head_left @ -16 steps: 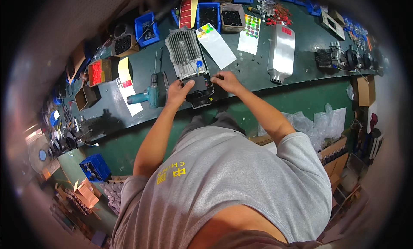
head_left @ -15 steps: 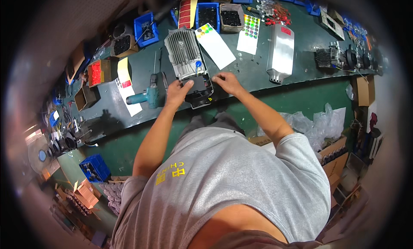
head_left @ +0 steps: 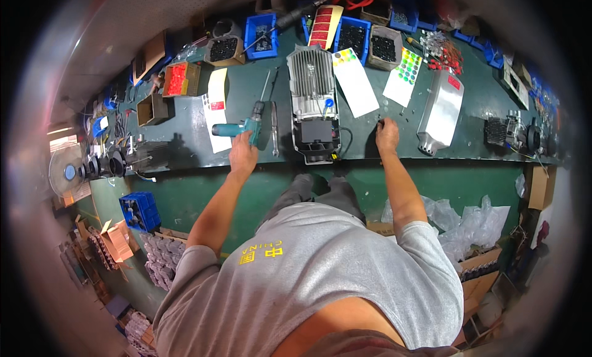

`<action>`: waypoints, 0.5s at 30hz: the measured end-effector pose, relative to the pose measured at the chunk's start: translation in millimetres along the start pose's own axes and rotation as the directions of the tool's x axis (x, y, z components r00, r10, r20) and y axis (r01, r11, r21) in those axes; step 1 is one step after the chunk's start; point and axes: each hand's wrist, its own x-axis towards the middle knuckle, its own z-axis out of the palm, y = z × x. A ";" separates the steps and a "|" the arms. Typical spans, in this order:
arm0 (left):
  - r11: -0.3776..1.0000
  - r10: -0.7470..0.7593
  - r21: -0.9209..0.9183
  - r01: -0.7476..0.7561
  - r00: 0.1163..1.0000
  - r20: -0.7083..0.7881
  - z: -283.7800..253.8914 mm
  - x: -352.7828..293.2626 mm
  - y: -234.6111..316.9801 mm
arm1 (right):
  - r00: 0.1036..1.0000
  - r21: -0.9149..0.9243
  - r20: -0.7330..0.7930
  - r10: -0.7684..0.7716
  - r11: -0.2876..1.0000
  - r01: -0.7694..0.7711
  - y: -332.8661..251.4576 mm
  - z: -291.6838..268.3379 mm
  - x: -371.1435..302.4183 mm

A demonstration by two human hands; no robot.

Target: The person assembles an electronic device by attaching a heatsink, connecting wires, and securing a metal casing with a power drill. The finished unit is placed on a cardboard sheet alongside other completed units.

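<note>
teal drill [head_left: 250, 125] is left of the finned metal unit [head_left: 312, 98], long axis running away from the person, nose facing the far side. left hand's [head_left: 244, 152] touching its rear, can't tell if that grip's closed; slim metal tool [head_left: 274, 129] lies between drill and unit, right hand [head_left: 387, 137] right of the unit, grip unclear too.

Floor [head_left: 185, 203]: blue plastic crate [head_left: 152, 216] left, open cardboard box [head_left: 117, 243] near it, clear plastic bags [head_left: 478, 224] heaped right. Bench [head_left: 240, 92]: blue bin [head_left: 262, 55] of metal parts [head_left: 264, 42], box [head_left: 193, 78] of red parts [head_left: 177, 79] left of it.
</note>
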 end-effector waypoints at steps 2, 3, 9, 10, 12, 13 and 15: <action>0.987 0.057 0.147 -0.065 0.997 0.060 -2.7 8.3 -28.8 | 0.998 -0.017 -0.030 -0.047 0.999 0.047 -2.0 -1.9 0.0; 0.966 0.151 0.206 -0.156 0.988 0.039 -1.9 20.3 -34.2 | 0.969 -0.040 -0.156 -0.190 0.982 0.186 19.7 8.1 0.2; 0.831 0.304 0.426 -0.357 0.934 0.188 18.4 56.1 -86.7 | 0.966 0.707 0.087 0.244 0.668 -0.233 0.8 -25.1 -55.5; 0.813 0.312 0.457 -0.362 0.932 0.183 22.9 56.7 -95.4 | 0.943 0.800 0.172 0.284 0.519 -0.302 -24.2 -44.3 -71.0; 0.801 0.280 0.470 -0.370 0.926 0.251 22.4 67.7 -85.3 | 0.925 0.838 0.191 0.329 0.437 -0.328 -45.9 -72.5 -101.3; 0.797 0.292 0.468 -0.381 0.922 0.252 25.7 72.5 -91.2 | 0.918 0.848 0.210 0.338 0.404 -0.342 -56.7 -82.1 -112.9; 0.804 0.293 0.452 -0.386 0.919 0.264 33.2 81.1 -98.9 | 0.910 0.867 0.234 0.342 0.350 -0.355 -77.5 -99.8 -132.0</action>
